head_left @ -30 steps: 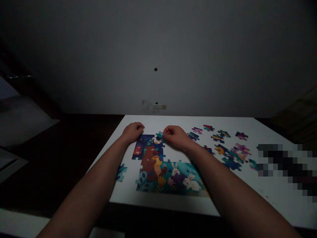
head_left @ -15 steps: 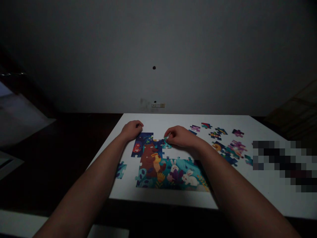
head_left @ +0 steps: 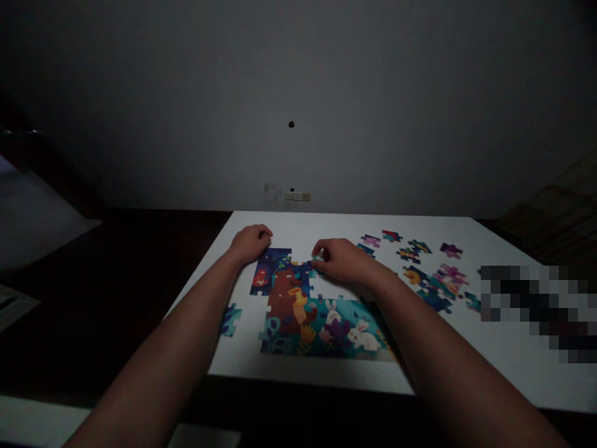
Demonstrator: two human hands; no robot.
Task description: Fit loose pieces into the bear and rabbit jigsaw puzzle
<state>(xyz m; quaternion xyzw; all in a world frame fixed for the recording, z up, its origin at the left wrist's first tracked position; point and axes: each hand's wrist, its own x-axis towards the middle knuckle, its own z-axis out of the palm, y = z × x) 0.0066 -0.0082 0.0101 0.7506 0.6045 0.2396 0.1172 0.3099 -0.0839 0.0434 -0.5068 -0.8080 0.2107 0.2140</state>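
A partly assembled colourful jigsaw, with a brown bear and white rabbits, lies on a white table. My left hand rests as a loose fist on the table at the puzzle's top left corner, touching its dark blue edge. My right hand is closed in a pinch on a small teal puzzle piece, pressed against the upper right edge of the joined part. Both forearms reach in from the bottom of the head view.
Several loose pieces lie scattered on the table's right side, and one teal piece sits alone at the left edge. A grey wall with a small outlet stands behind. Dark floor surrounds the table.
My right hand has carried the teal piece a little to the right and down, onto the upper edge of the joined puzzle. The left hand has stayed at the corner.
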